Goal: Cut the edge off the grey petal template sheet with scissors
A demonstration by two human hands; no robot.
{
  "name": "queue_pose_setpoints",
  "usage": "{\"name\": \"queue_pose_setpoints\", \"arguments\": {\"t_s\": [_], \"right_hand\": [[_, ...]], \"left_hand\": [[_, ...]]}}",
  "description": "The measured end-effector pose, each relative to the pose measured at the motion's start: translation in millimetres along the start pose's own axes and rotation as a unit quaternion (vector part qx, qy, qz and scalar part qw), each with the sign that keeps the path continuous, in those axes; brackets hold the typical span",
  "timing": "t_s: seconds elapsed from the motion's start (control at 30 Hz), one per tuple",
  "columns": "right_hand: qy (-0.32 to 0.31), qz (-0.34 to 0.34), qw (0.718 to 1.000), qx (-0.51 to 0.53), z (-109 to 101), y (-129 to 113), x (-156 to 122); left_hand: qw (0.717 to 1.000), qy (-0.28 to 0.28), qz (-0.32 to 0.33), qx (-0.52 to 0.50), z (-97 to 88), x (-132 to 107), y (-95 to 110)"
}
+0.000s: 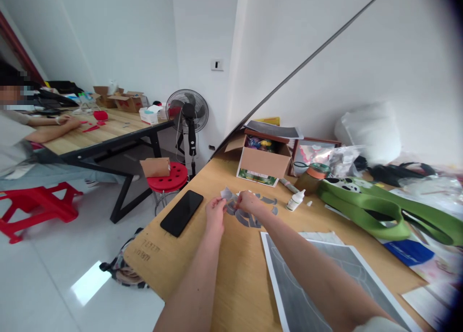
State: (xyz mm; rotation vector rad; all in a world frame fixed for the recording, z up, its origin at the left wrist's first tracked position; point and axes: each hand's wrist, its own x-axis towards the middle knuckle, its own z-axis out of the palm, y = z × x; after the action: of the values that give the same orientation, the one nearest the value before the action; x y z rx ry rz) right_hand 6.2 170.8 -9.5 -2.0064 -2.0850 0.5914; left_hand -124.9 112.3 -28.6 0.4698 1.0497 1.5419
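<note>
Near the middle of the table, my left hand (pixel 215 214) is closed in a pinch on a small grey cut piece (pixel 226 193), which looks like paper or thin fabric. My right hand (pixel 248 202) is just beside it, fingers closed and pointing toward the same piece; what lies between its fingertips is hidden. Around and behind my right hand lie several curved grey cut-outs (pixel 248 220) flat on the wood. A white squeeze bottle (pixel 295 200) stands to the right, with a small white cap (pixel 309 204) near it. Left of my hands rests a black phone (pixel 182 213).
Under my right forearm lies a grey printed sheet (pixel 292 284). Further back are an open cardboard box (pixel 264 163), a tape roll (pixel 314 174) and a green panda-patterned item (pixel 365 209). A fan (pixel 187 111), a red stool (pixel 168 175) and a person (pixel 14 139) at another table are leftward.
</note>
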Motion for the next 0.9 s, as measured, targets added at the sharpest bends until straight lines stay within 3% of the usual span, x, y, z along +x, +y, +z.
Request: {"name": "queue_pose_setpoints", "arguments": {"t_s": [0.33,0.9], "right_hand": [[-0.055,0.015,0.997,-0.051,-1,-8,-2],[0.029,-0.011,0.993,0.112,6,-3,-10]], "left_hand": [[1.0,-0.003,-0.003,0.001,0.0,1,-2],[1.0,0.001,-0.014,-0.01,0.9,0,0]]}}
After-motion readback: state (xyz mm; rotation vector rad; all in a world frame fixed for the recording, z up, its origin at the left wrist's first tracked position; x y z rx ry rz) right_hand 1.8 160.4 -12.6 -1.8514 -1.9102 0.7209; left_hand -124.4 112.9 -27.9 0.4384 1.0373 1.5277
